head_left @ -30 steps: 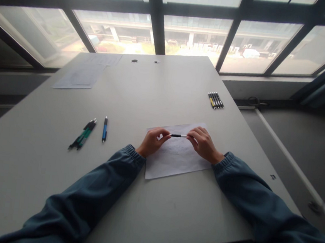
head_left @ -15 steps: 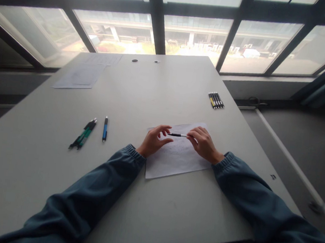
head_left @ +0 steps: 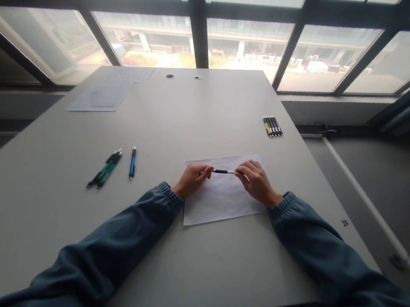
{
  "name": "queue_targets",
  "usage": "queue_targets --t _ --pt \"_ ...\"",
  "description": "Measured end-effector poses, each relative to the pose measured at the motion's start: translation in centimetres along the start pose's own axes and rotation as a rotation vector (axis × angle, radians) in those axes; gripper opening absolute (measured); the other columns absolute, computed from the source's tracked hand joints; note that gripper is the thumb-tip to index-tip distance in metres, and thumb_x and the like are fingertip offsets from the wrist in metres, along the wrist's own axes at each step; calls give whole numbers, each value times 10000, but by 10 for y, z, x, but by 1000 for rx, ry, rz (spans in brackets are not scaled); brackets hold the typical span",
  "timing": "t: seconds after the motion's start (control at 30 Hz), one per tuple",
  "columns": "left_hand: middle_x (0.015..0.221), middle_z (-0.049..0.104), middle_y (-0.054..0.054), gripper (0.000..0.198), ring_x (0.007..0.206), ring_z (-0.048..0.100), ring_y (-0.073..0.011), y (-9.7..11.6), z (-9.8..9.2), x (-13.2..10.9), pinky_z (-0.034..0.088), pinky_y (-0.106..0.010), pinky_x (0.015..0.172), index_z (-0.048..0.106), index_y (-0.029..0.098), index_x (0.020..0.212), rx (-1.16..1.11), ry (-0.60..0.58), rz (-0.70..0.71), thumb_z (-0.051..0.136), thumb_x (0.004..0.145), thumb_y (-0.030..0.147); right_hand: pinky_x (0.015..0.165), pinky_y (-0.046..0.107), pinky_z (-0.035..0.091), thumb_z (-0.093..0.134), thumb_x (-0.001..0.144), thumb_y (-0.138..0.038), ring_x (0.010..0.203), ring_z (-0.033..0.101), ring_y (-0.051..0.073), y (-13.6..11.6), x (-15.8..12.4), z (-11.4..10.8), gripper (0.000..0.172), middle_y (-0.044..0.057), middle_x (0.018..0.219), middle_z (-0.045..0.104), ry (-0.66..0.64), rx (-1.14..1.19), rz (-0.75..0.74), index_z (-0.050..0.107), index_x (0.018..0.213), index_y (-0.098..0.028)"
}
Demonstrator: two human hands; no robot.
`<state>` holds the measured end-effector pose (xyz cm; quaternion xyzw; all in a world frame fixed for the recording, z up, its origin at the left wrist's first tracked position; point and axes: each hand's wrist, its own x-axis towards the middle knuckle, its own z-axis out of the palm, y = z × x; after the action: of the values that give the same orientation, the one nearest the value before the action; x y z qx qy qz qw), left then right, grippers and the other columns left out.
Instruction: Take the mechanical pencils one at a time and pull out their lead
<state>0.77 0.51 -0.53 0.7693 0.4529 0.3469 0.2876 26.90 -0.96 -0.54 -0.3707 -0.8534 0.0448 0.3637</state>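
A thin black-and-white pen (head_left: 224, 171) is held level between both hands, just above a white sheet of paper (head_left: 222, 199) with faint drawing on it. My left hand (head_left: 192, 180) pinches the pen's left end with closed fingers. My right hand (head_left: 256, 181) grips the right end, fingers curled round it. Both wrists rest at the sheet's edges on the grey table (head_left: 179, 121).
Two green-and-black pens (head_left: 103, 174) and a blue pen (head_left: 132, 162) lie to the left. A row of several dark pens, one yellow, (head_left: 272, 126) lies at the far right edge. Paper sheets (head_left: 103, 95) lie at the far left corner. Large windows stand behind the table.
Half a second ago my left hand's fingers had spread off the pen's end; now they are closed on it again. My right hand and the pen have stayed in place.
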Motion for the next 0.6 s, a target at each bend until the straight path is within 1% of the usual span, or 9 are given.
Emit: queue_targets --t 0.07,0.17,0.33,0.47,0.6 --pt "518 526 23 550 505 463 -102 2 0 0 350 -229 518 628 165 621 -1 5 12 471 995 536 824 393 432 517 1025 -299 896 557 230 0 0 0 162 73 921 682 -1 1 1 628 943 -216" --pt "562 602 8 509 531 502 -107 3 0 1 379 -229 537 669 166 664 -4 11 30 502 987 522 819 393 431 507 1028 -311 894 553 231 1 -1 1 180 74 917 678 -2 9 6 634 942 -217" --pt "689 714 -15 381 615 573 -124 2 0 1 436 -238 594 726 185 761 1 46 84 599 952 489 824 400 433 500 1029 -315 896 558 235 2 -1 1 188 75 920 680 2 14 16 642 953 -218" --pt "775 745 -24 266 687 618 -140 1 1 0 474 -257 637 757 205 826 -18 88 124 670 921 437 817 397 433 498 1031 -304 890 559 235 2 -1 0 183 76 913 681 2 9 15 634 946 -217" --pt "789 751 -50 219 702 639 -156 -1 3 0 504 -283 659 784 206 865 -38 117 179 710 899 409 810 395 432 491 1034 -296 882 560 233 2 0 0 188 76 907 682 2 9 14 626 933 -212"
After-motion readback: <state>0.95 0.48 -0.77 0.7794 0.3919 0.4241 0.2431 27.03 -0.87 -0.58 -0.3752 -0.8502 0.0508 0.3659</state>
